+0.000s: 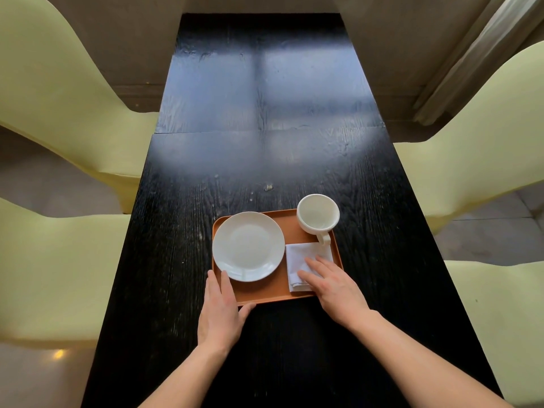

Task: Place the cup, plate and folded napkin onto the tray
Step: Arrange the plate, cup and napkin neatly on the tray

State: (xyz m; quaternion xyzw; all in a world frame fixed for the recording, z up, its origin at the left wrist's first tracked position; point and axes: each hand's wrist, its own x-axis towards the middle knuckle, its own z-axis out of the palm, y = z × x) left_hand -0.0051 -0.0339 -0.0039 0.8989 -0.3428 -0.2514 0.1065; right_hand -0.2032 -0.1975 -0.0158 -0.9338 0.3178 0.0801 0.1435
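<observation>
An orange tray lies near me on a black table. A white plate rests on its left half. A white cup stands upright at the tray's far right corner, handle pointing toward me. A folded white napkin lies on the tray's right side. My left hand grips the tray's near left corner, thumb under the front rim and fingers on top beside the plate. My right hand lies flat with its fingers spread on the napkin's near right part.
The long black wooden table stretches away from me. Pale yellow-green chairs stand on both sides: two at the left and two at the right. A curtain hangs at the far right.
</observation>
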